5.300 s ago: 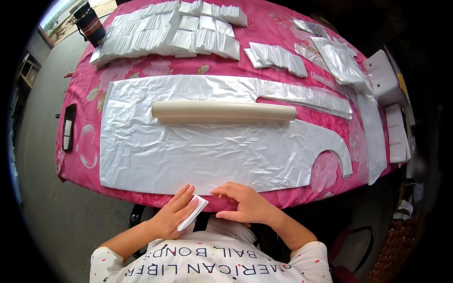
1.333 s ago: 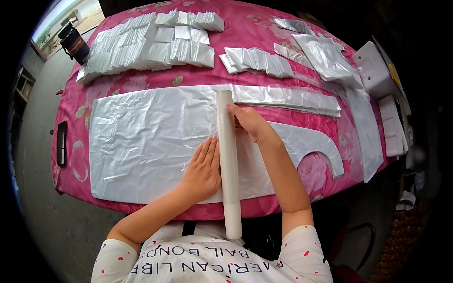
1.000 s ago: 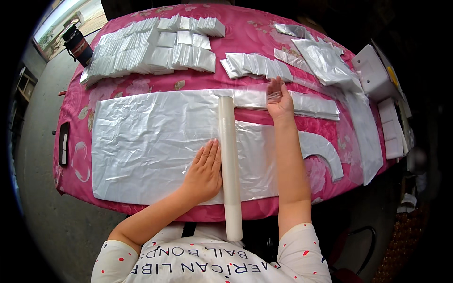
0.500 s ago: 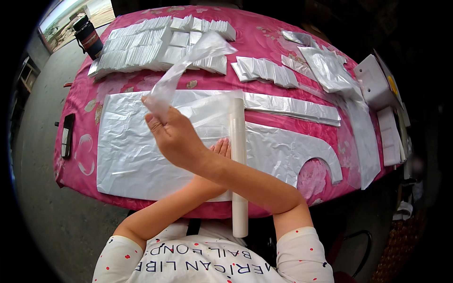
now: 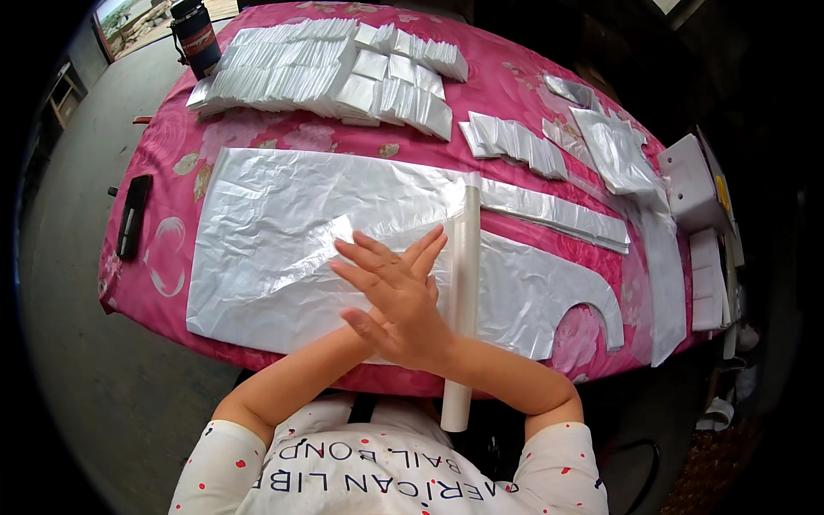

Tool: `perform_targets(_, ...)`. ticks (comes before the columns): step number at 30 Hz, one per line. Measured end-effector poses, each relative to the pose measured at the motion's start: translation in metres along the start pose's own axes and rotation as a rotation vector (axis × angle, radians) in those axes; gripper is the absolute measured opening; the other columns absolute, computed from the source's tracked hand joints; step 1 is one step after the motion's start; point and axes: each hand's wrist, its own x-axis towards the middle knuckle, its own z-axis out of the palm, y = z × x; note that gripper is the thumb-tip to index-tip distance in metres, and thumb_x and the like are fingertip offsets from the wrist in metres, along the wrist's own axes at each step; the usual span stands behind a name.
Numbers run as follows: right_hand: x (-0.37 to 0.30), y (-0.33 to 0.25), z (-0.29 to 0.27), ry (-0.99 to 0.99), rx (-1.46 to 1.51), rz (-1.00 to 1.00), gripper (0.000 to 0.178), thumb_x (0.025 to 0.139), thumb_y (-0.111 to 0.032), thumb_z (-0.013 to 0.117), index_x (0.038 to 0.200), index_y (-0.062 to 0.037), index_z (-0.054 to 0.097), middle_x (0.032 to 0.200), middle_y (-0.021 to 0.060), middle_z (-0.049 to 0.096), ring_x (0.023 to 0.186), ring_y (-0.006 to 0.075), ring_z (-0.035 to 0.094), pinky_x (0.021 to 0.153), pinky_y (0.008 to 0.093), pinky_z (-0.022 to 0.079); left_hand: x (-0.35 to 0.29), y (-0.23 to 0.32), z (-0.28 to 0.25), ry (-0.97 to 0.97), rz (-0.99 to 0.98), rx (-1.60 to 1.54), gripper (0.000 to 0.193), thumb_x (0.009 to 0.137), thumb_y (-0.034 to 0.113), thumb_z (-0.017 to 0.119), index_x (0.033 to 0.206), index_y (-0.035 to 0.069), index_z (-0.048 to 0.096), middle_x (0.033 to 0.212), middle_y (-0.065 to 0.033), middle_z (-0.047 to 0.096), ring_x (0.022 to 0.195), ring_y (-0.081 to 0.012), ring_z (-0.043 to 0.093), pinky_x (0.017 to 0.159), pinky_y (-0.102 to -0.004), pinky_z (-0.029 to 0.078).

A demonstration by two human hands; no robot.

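Note:
White plastic vest bags lie flat in a stack, their cut-out handle part reaching right. Across them stands a long translucent roll or tube, its near end past the table edge. My forearms are crossed. My right hand is on top, fingers spread, holding nothing that I can see. Beneath it, my left hand is mostly hidden; its stretched fingers show beside the roll, over the bags. Thin clear film seems to lie on the stack by my right fingertips.
Folded white packets fill the far left, with a smaller row right of them. A folded plastic strip lies behind the handles. Also around are a dark flask, a phone, crumpled plastic and a white box.
My right hand has let go of the clear film it held raised, and has come down toward me with fingers spread. The left hand stays beside the roll. The whole view has shifted slightly.

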Motion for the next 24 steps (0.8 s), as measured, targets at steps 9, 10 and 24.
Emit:
perform_targets(9,-0.135,0.052,-0.099,-0.152,-0.366,0.246,0.05,0.089,-0.036,0.048,0.125,-0.0022,0.049,0.134,0.0185,0.043,0.124,0.0348,0.04,0.102,0.0417,0.033,0.091,-0.031,0.007,0.077,-0.879,-1.317,0.067,0.095,0.038,0.034,0.137,-0.011,0.014,0.141,-0.021,0.027,0.131,-0.0264,0.03,0.109,-0.0347,0.023)
perform_targets(10,-0.136,0.053,-0.099,-0.192,-0.39,0.227,0.052,0.089,-0.039,0.046,0.127,-0.0031,0.048,0.135,0.0178,0.041,0.126,0.0343,0.038,0.103,0.042,0.031,0.093,-0.033,0.004,0.059,-0.913,-1.376,0.07,0.095,0.04,0.034,0.137,-0.011,0.012,0.142,-0.0217,0.026,0.131,-0.0268,0.029,0.11,-0.0346,0.023)
perform_targets(24,0.001,0.017,0.056,-0.482,-0.019,-0.294,0.06,0.089,-0.048,0.04,0.125,-0.0004,0.047,0.134,0.0158,0.042,0.133,0.0327,0.025,0.11,0.0451,0.018,-0.022,-0.026,-0.164,0.315,-0.568,-0.456,0.044,0.095,0.024,0.041,0.132,0.001,0.037,0.132,-0.013,0.044,0.123,-0.0211,0.042,0.101,-0.0331,0.032)
